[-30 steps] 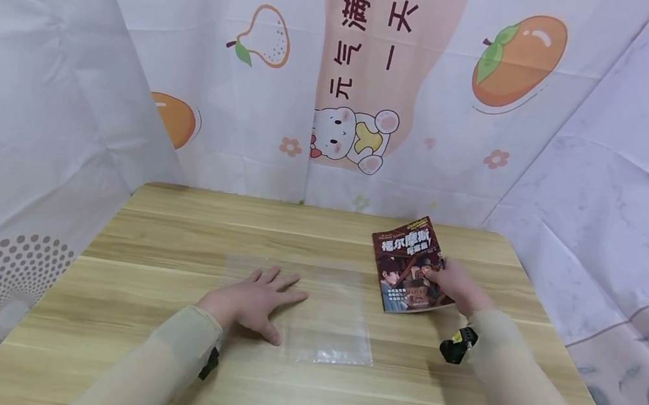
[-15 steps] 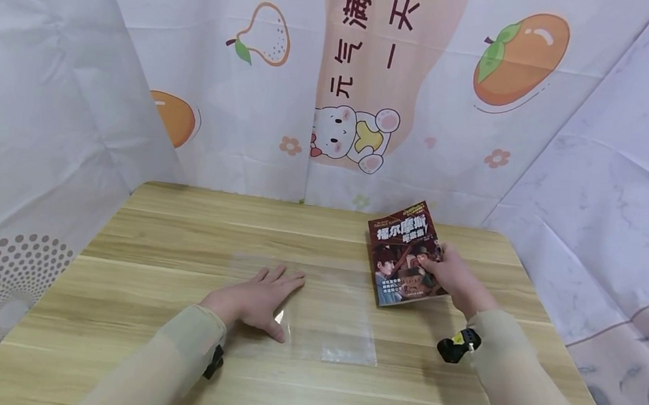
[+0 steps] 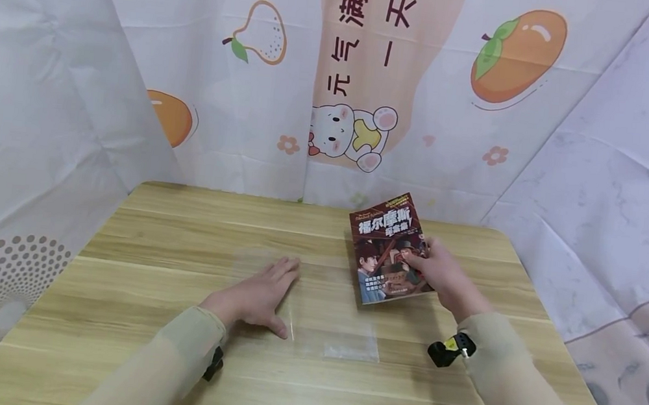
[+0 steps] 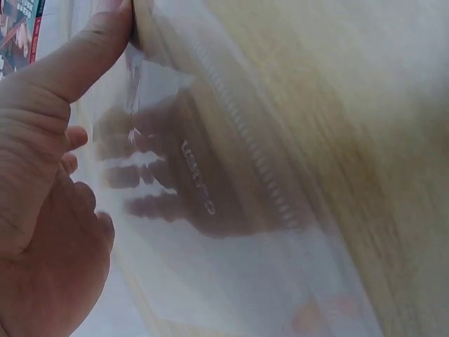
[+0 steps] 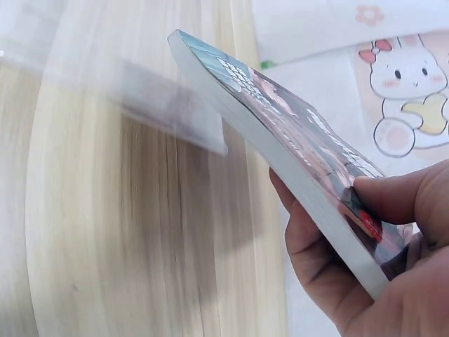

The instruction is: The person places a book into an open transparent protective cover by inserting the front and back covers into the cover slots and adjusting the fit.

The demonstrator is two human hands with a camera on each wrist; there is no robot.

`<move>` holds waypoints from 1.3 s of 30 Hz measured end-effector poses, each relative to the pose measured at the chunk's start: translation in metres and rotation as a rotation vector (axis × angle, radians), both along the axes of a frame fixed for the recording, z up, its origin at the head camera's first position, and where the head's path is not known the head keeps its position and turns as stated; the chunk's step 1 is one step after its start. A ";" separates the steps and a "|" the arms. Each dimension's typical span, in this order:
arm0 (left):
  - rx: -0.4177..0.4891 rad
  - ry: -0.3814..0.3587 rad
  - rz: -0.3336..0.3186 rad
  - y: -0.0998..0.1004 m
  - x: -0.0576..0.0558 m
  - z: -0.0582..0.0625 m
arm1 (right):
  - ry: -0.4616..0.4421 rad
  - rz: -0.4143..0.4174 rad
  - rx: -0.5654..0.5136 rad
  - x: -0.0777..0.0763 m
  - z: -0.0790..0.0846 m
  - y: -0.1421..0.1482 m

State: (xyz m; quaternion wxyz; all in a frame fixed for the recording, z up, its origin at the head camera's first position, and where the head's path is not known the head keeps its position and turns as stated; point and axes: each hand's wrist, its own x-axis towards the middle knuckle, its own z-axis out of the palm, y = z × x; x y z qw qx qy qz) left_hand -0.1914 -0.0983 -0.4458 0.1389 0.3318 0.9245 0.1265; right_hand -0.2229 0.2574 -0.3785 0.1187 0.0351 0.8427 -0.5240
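Note:
In the head view, my right hand [image 3: 448, 276] grips a dark red paperback book [image 3: 381, 250] by its right edge, thumb on the illustrated front. The right wrist view shows the fingers under the book [image 5: 280, 140], which is tilted above the wooden table. Left of it my left hand [image 3: 259, 295] stands on its side, fingers extended and thumb apart, at a clear plastic cover [image 3: 349, 335] on the table. In the left wrist view, the thumb is at the edge of a raised flap of the cover [image 4: 231, 274], which shows a ridged seam and the hand's reflection.
The light wooden table [image 3: 137, 263] runs to a white curtain [image 3: 213, 22] printed with fruit, a cartoon animal and characters. Further patterned cloth [image 3: 622, 159] hangs at both sides. A small black camera [image 3: 451, 350] is on the right wrist.
My right hand has raised the book and brought it leftwards toward the plastic cover. My left hand has turned from lying flat onto its side, its fingers closer together, with a flap of the cover lifted.

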 end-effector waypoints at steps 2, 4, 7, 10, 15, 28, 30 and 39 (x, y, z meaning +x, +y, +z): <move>-0.027 0.018 0.020 0.000 -0.001 -0.001 | 0.006 0.002 0.000 0.001 0.001 -0.004; -0.045 0.033 0.040 0.001 -0.001 -0.002 | 0.009 0.004 -0.006 0.002 0.000 -0.007; -0.060 0.049 0.072 0.001 -0.001 -0.003 | 0.012 0.008 -0.024 0.004 0.000 -0.012; -0.062 0.067 0.098 0.002 -0.001 -0.004 | 0.013 0.016 -0.035 0.006 -0.001 -0.016; -0.091 0.106 0.137 0.003 -0.002 -0.006 | 0.004 0.033 -0.063 0.011 -0.003 -0.023; -0.076 0.052 0.154 0.003 -0.005 -0.010 | -0.030 0.065 -0.104 0.022 -0.012 -0.040; -0.069 0.047 0.155 0.003 -0.005 -0.010 | -0.023 0.069 -0.105 0.023 -0.013 -0.043; -0.072 0.039 0.152 0.006 -0.004 -0.005 | -0.064 0.066 -0.126 0.031 -0.020 -0.056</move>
